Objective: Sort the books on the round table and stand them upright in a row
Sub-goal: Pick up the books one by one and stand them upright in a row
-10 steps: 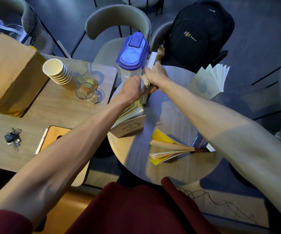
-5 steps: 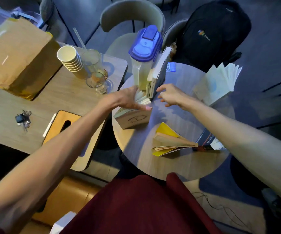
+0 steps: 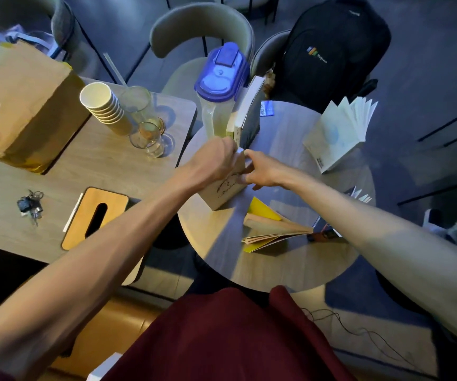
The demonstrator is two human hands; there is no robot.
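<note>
On the round table (image 3: 276,270) my left hand (image 3: 210,163) and my right hand (image 3: 260,171) both grip a tan book with a dark drawing on its cover (image 3: 221,191), held on edge and tilted. Right behind it two books (image 3: 246,116) stand upright against a clear jug with a blue lid (image 3: 221,78). A yellow-covered book (image 3: 271,226) lies open in front of my right forearm. A pale book (image 3: 337,133) stands fanned open at the table's far right. A dark book (image 3: 329,232) lies partly hidden under my right arm.
A rectangular table on the left carries a brown paper bag (image 3: 21,105), stacked paper cups (image 3: 103,108), two glasses (image 3: 145,127), keys (image 3: 29,204) and a wooden tissue box (image 3: 92,215). Chairs and a black backpack (image 3: 331,56) stand behind the round table. A cable (image 3: 359,331) lies on the floor.
Both hands let go of the upright books by the jug and came back to the tan book. They have closed on it and tipped it up off the table.
</note>
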